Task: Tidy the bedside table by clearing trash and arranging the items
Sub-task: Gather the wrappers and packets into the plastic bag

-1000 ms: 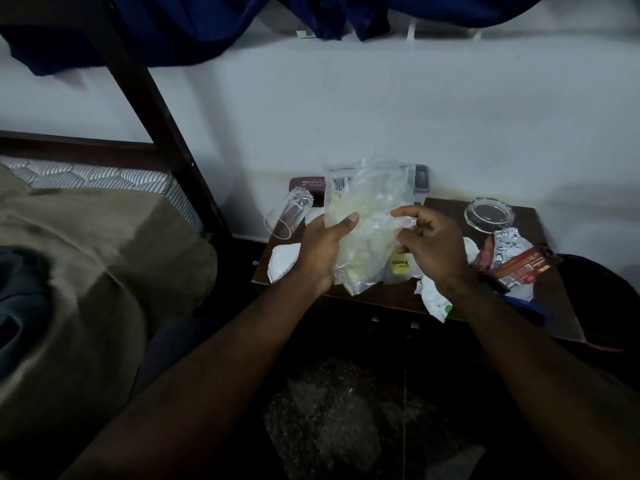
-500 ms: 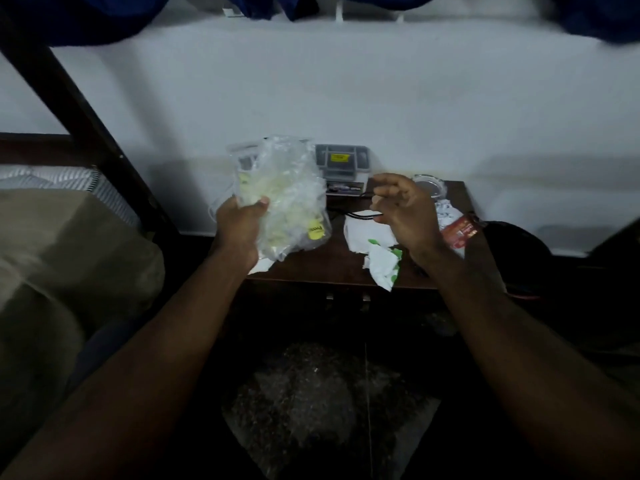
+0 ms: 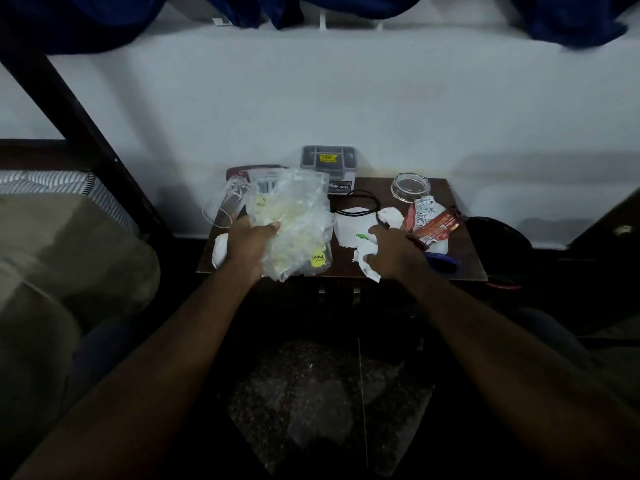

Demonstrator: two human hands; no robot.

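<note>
Crumpled clear plastic bag (image 3: 294, 220) upright, above table (image 3: 460, 265) left edge.

The small dark wooden bedside table (image 3: 460, 265) stands against the wall. Under the right hand's fingers (image 3: 375, 233) lies torn white paper (image 3: 349, 226), with a crumpled tissue (image 3: 389, 216) just beyond the fingertips and a black cord loop (image 3: 363, 202) further back. Right of those fingers sit red and foil wrappers (image 3: 433, 223), a blue item (image 3: 443, 263) and a clear glass dish (image 3: 408, 187). Behind the left hand's fingers (image 3: 266, 230) a tipped glass tumbler (image 3: 225, 206) lies, and a grey lidded box (image 3: 329, 164) stands at the back.
</note>
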